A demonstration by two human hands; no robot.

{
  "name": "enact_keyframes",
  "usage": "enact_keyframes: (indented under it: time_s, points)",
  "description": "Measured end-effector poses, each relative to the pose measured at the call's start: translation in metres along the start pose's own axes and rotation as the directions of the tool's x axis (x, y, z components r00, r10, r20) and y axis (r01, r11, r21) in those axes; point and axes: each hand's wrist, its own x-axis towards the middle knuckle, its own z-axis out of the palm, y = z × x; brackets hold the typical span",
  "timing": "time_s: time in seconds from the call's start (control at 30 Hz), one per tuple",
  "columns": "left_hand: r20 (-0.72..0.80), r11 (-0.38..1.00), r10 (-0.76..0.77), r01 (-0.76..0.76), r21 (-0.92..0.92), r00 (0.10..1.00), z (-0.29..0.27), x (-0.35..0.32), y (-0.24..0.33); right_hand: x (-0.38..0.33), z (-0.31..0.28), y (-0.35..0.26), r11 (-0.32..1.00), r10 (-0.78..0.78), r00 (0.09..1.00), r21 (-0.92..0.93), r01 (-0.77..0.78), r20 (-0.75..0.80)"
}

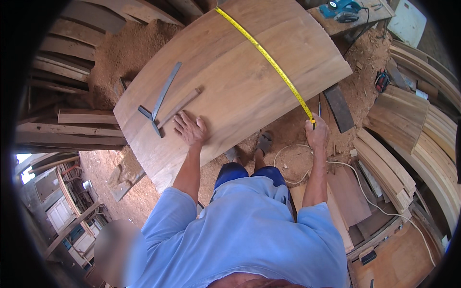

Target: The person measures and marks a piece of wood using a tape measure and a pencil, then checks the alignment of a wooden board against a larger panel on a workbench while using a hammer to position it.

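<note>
A broad wooden panel (230,81) lies in front of me. My left hand (191,129) rests on its near left part, fingers spread, holding nothing. Close to those fingertips are a wooden strip (185,103) and a metal square (165,93), both lying on the panel. A yellow tape measure (264,55) stretches over the panel from the far edge to the near right edge. There my right hand (318,134) is closed around its near end, just beyond the wood. A thin dark pencil-like stick (320,106) pokes up from that hand; its lower part is hidden.
A blue power planer (341,9) sits on a bench (370,19) at the far right. Sawdust (115,62) is heaped at the left beside stacked boards (72,45). Curved timber (384,163) and a pale cable (370,197) lie on the right. A dark block (339,108) is by the panel.
</note>
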Motion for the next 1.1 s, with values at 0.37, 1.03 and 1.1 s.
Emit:
enact_keyframes:
  time_s: [0.37, 1.03, 1.1]
  points:
    - [0.007, 1.000, 0.005, -0.004, -0.011, 1.000, -0.003, -0.001, 0.001, 0.001, 0.004, 0.005, 0.999, -0.028, 0.999, -0.016, 0.028, -0.017]
    - [-0.005, 1.000, 0.008, -0.008, -0.002, 1.000, -0.003, 0.000, -0.002, 0.057, -0.029, 0.027, 0.998, -0.007, 0.992, -0.064, -0.001, -0.127]
    - [-0.001, 1.000, 0.007, -0.007, -0.005, 1.000, -0.004, -0.001, -0.002, 0.059, -0.034, 0.022, 0.998, 0.006, 0.994, -0.060, -0.013, -0.113]
